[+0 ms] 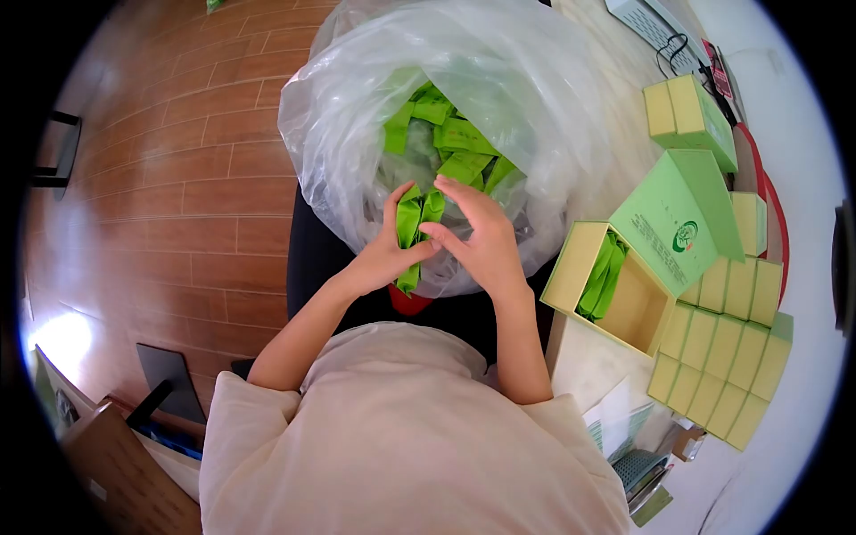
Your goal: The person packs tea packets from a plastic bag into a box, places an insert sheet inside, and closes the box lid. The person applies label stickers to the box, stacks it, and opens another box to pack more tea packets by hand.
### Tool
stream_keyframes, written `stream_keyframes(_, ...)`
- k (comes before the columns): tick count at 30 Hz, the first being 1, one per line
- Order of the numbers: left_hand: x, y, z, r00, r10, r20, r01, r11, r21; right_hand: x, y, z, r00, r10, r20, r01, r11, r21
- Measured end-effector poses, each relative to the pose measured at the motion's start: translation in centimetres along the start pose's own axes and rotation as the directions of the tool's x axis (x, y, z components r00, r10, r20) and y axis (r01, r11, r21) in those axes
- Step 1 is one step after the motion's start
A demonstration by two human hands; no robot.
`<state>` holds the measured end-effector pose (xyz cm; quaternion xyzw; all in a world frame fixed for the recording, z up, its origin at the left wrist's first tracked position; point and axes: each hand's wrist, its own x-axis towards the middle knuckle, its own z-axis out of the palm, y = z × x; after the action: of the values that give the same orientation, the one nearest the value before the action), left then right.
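Several shiny green sachets (407, 223) lie in my left hand (385, 254), its thumb and fingers closed around them. My right hand (486, 239) is beside it, with thumb and index finger at the two ends of one green sachet (432, 207). Both hands are over the near rim of a large clear plastic bag (526, 116). Inside the bag is a loose heap of green sachets (464, 138). To the right of my right hand stands an open pale-green box (655, 308), its lid raised. Green sachets (604, 278) fill the left side of that box.
Stacked closed boxes (722, 357) stand on the white table (740, 481) at right, with more boxes (691, 120) farther back. A grey basket (655, 31) is at the far right corner. Papers (615, 419) lie near the table's front. A cardboard box (129, 473) sits at lower left.
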<state>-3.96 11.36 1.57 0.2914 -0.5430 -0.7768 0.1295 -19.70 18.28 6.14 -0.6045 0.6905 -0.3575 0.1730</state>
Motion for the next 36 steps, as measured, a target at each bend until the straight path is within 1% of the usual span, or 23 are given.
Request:
stream_keyframes(5,-0.2,0.0,0.1,0.999,0.045,0.024,-0.047,0.995,0.084,-0.2,-0.2,-0.1,0.997,-0.071,-0.027,0.069,0.996,-0.064)
stream_keyframes(7,-0.3,0.2,0.1,0.998,0.032,0.063,-0.035,0.998,0.046,-0.2,0.0,-0.2,0.995,-0.097,-0.034,0.094,0.993,-0.077)
stream_keyframes(10,-0.4,0.0,0.1,0.996,0.052,0.068,-0.056,0.997,0.049,-0.1,0.0,-0.4,0.994,-0.108,-0.006,0.108,0.991,-0.081)
stream_keyframes(13,-0.8,0.1,0.1,0.998,0.037,0.056,-0.039,0.999,0.028,-0.2,0.2,-0.1,0.985,-0.172,0.010,0.172,0.982,-0.082)
stream_keyframes(16,-0.7,0.5,-0.1,0.997,0.024,0.069,-0.031,0.995,0.097,-0.4,0.2,0.1,0.994,-0.097,-0.055,0.098,0.995,0.013)
stream_keyframes(18,-0.7,0.1,0.2,0.999,0.025,0.041,-0.027,0.998,0.058,-0.1,0.0,-0.4,0.999,0.020,0.041,-0.018,0.999,-0.034)
stream_keyframes(19,-0.6,0.0,0.4,1.000,0.026,0.013,-0.026,1.000,0.015,0.0,0.2,-0.3,0.999,0.020,0.035,-0.019,0.999,-0.034)
stream_keyframes(20,-0.5,0.1,0.3,1.000,0.027,0.017,-0.027,0.999,0.020,0.0,0.6,-0.2,0.998,0.061,0.000,-0.061,0.995,0.081)
stream_keyframes(21,-0.5,0.2,0.0,0.989,-0.069,0.134,0.095,0.975,-0.199,0.0,0.9,-0.1,0.994,0.106,-0.030,-0.098,0.975,0.197)
stream_keyframes(22,-0.6,0.3,-0.4,0.954,-0.137,0.265,0.237,0.890,-0.390,-0.1,1.2,0.1,0.993,0.109,-0.037,-0.099,0.975,0.201)
stream_keyframes(23,-0.7,-0.1,-0.9,0.953,-0.142,0.267,0.240,0.893,-0.382,-0.2,1.5,0.3,0.993,0.117,-0.025,-0.101,0.928,0.358)
stream_keyframes(24,-0.7,-1.1,-1.5,0.923,-0.103,0.371,0.326,0.719,-0.614,-0.2,1.6,0.4,0.993,0.121,-0.013,-0.098,0.857,0.506)
stream_keyframes(25,-0.7,-2.0,-1.8,0.890,-0.034,0.454,0.414,0.478,-0.775,-0.1,1.2,0.4,0.992,0.122,-0.023,-0.093,0.855,0.511)
stream_keyframes(26,-0.8,-2.6,-1.6,0.887,-0.013,0.462,0.442,0.311,-0.841,-0.3,0.5,0.4,0.997,0.077,0.019,-0.074,0.811,0.580)
stream_keyframes(27,-0.8,-3.0,-1.4,0.885,-0.019,0.466,0.447,0.318,-0.836,-0.3,0.0,0.5,0.998,0.029,0.058,-0.060,0.761,0.646)
stream_keyframes(29,-0.8,-2.9,-0.8,0.786,0.226,0.575,0.596,-0.033,-0.802,-0.2,-0.4,0.9,0.996,0.018,0.089,-0.072,0.756,0.651)
stream_keyframes(30,-0.9,-2.7,-0.6,0.762,0.255,0.596,0.634,-0.106,-0.766,-0.3,-0.9,0.9,0.993,0.066,0.100,-0.117,0.726,0.677)
stream_keyframes(31,-1.0,-2.9,-0.4,0.758,0.249,0.602,0.639,-0.104,-0.762,-0.3,-1.2,0.8,0.987,0.113,0.115,-0.161,0.693,0.702)
stream_keyframes(32,-1.0,-3.4,-0.2,0.747,0.303,0.592,0.651,-0.156,-0.743,-0.3,-1.2,0.8,0.987,0.117,0.110,-0.161,0.692,0.704)
stream_keyframes(33,-1.0,-3.7,-0.2,0.737,0.357,0.575,0.662,-0.207,-0.720,-0.4,-1.1,0.7,0.986,0.100,0.136,-0.163,0.770,0.617)
stream_keyframes(34,-1.1,-3.6,-0.3,0.736,0.353,0.577,0.664,-0.207,-0.719,-0.4,-1.1,0.6,0.983,0.085,0.165,-0.160,0.838,0.521)
stream_keyframes(35,-1.2,-3.5,-0.4,0.769,0.285,0.572,0.623,-0.134,-0.771,-0.5,-0.7,0.7,0.983,0.087,0.164,-0.161,0.838,0.522)
stream_keyframes(36,-1.2,-3.5,-0.5,0.802,0.218,0.556,0.579,-0.056,-0.813,-0.6,-0.2,0.9,0.994,0.027,0.110,-0.075,0.887,0.457)
